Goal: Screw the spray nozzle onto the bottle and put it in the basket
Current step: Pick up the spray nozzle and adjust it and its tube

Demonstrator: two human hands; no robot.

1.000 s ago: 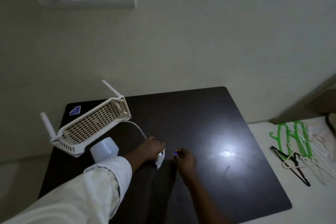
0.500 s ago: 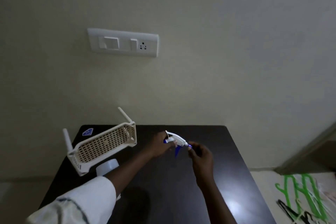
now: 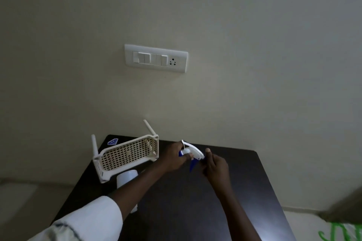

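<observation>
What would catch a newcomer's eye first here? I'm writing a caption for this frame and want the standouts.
Mid-frame, above the dark table, the left hand grips a white and blue spray nozzle, with the right hand at its front end. Left of them sits a cream perforated basket, a translucent bottle just before it. A white switch plate stands out on the bare wall.

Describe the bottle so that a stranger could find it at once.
Start at the dark table below the wall switch panel. At its left side stands a cream basket. The bottle is the translucent white one right before it, partly behind the left forearm.
</observation>
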